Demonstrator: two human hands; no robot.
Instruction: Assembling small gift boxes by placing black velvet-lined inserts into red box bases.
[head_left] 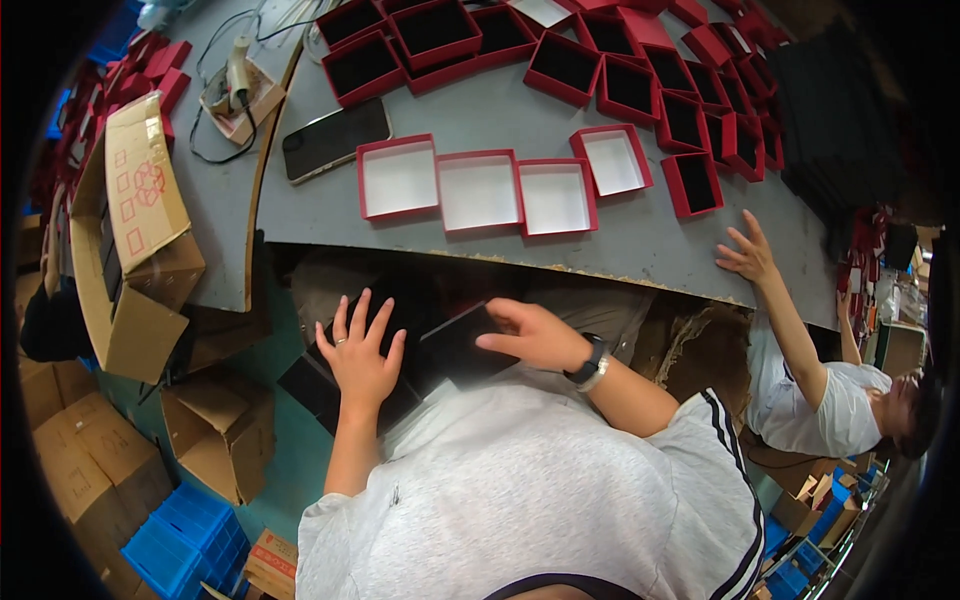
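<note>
My left hand (pixel 358 352) lies flat with fingers spread on a stack of black flat pads (pixel 440 345) held on my lap below the table edge. My right hand (pixel 530 333), with a dark wristwatch, rests on the top black pad and grips its edge. On the grey table (pixel 520 120) above, a row of red box trays with white insides (pixel 478 190) stands near the front edge. Further back are several red boxes with black insides (pixel 565 62).
A dark phone (pixel 335 138) lies at the table's left. An open cardboard carton (pixel 135 240) stands to the left, more cartons and blue crates (pixel 185 540) on the floor. Another person at the right reaches a hand (pixel 748 255) onto the table.
</note>
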